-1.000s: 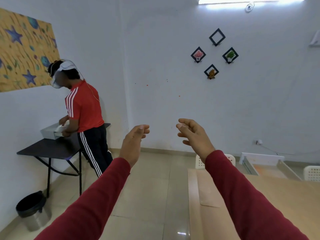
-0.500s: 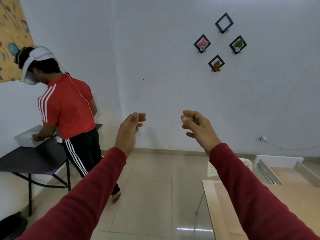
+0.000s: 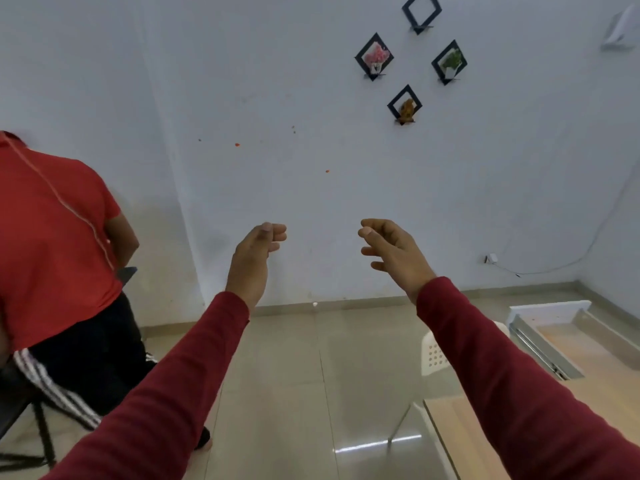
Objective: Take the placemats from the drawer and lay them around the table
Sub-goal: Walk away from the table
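Note:
Both my arms, in dark red sleeves, reach forward at chest height toward a white wall. My left hand (image 3: 254, 258) is raised with fingers loosely curled and holds nothing. My right hand (image 3: 393, 252) is beside it, fingers spread and relaxed, also empty. A light wooden table (image 3: 446, 434) shows only its corner at the lower right, under my right arm. An open white drawer (image 3: 550, 336) with metal runners and a wood-coloured bottom lies at the right, by the wall. No placemat is visible in this view.
A person in a red shirt and black striped trousers (image 3: 52, 258) stands close at the left by a black folding table (image 3: 20, 403). A white perforated chair (image 3: 434, 355) stands behind the wooden table. Beige tiled floor (image 3: 294, 375) lies ahead; black diamond frames (image 3: 403, 105) hang on the wall.
The view has swung to the right and moved forward: the person in red slid to the left edge, the drawer came closer. My empty hands stayed raised in much the same pose.

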